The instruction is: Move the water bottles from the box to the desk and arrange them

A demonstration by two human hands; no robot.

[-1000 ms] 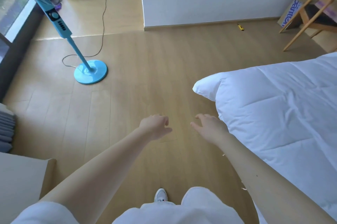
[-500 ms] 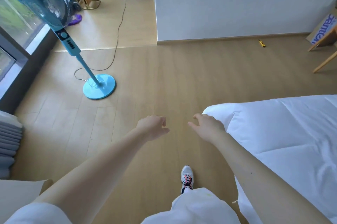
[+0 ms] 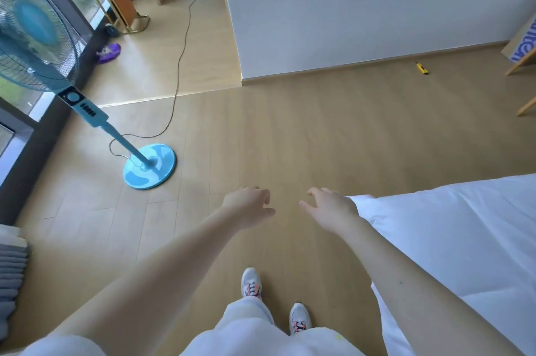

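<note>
Can't see any progress here: bare left hand (image 3: 248,207) and bare right hand (image 3: 330,207) hang loosely curled, holding 0 bottles. No water bottles or desk in view, only a blue-printed cardboard box (image 3: 522,42) at the far right edge.

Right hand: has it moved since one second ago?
Yes, forward: the corner of the white duvet, earlier ahead of the right hand, now lies beside it.

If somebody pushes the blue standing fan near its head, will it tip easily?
Probably yes: the blue fan carries a wide head on a thin pole, so it looks top-heavy. Its flat round base likely resists gentle pushes. The trailing cord might snag.
</note>
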